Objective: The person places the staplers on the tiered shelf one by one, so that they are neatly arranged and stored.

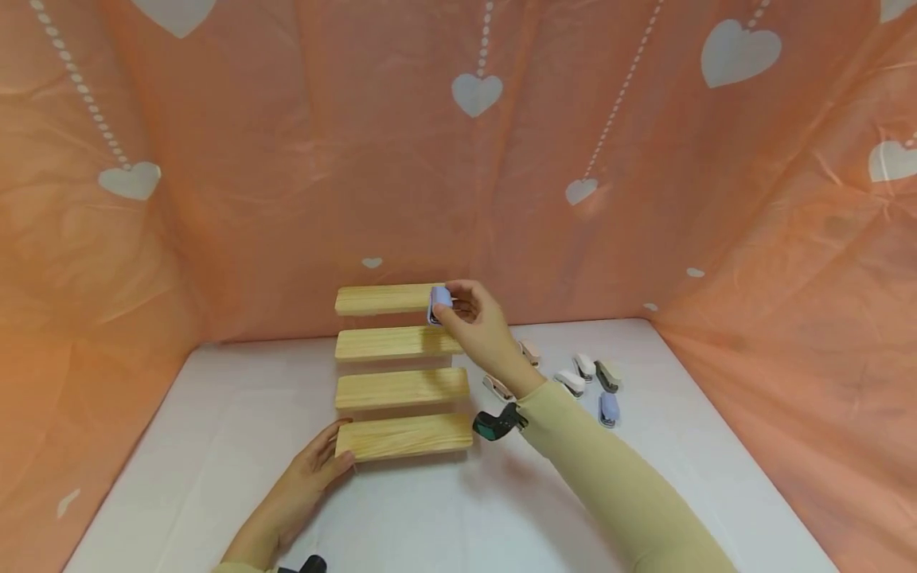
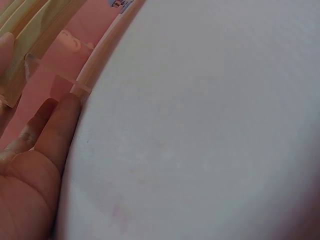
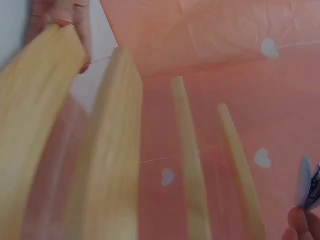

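A tiered wooden display rack (image 1: 403, 390) with several pale slats stands on the white table, joined by clear side pieces. My left hand (image 1: 304, 477) grips the left end of its lowest slat (image 3: 35, 105), the thumb in front. Up at the right end of the top slat (image 1: 387, 299), my right hand (image 1: 481, 322) pinches a small purple stapler (image 1: 439, 305) between thumb and fingers. Whether that stapler touches the slat I cannot tell. The right wrist view shows only part of the stapler (image 3: 303, 182) at its right edge.
Right of the rack lie several more mini staplers: pink ones (image 1: 529, 352), white ones (image 1: 571, 383), a grey-green one (image 1: 608, 376) and another purple one (image 1: 609, 409). An orange curtain (image 1: 322, 199) with white hearts encloses the table (image 1: 251, 398) behind and at both sides.
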`<state>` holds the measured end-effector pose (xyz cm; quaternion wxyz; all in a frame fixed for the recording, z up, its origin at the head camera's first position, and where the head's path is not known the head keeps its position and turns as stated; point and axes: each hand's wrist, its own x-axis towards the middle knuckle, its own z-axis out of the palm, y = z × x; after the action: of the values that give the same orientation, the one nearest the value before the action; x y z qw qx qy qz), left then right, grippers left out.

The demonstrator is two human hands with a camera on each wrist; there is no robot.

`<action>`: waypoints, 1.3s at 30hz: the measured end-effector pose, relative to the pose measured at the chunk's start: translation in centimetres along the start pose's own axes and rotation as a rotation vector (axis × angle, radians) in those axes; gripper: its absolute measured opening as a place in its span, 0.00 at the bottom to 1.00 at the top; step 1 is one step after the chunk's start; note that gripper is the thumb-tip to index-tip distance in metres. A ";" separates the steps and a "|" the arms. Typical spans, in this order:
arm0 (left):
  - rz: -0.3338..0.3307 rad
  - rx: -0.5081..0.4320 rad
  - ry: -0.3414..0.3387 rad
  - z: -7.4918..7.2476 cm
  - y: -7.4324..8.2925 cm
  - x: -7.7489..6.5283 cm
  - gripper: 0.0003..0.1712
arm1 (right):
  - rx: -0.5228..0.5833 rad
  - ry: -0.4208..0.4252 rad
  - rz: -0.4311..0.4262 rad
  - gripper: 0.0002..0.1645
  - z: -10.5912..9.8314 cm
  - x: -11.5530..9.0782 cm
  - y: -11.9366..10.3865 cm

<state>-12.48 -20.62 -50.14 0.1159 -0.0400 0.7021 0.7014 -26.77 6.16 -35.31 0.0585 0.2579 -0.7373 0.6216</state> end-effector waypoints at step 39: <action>0.006 -0.038 0.003 0.0 0.1 0.1 0.40 | -0.296 -0.284 0.140 0.31 8.9 7.5 -0.4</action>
<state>-12.55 -20.60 -50.10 0.1121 -0.0411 0.6888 0.7151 -30.97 -4.58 -33.86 -0.0523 0.2796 -0.8377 0.4663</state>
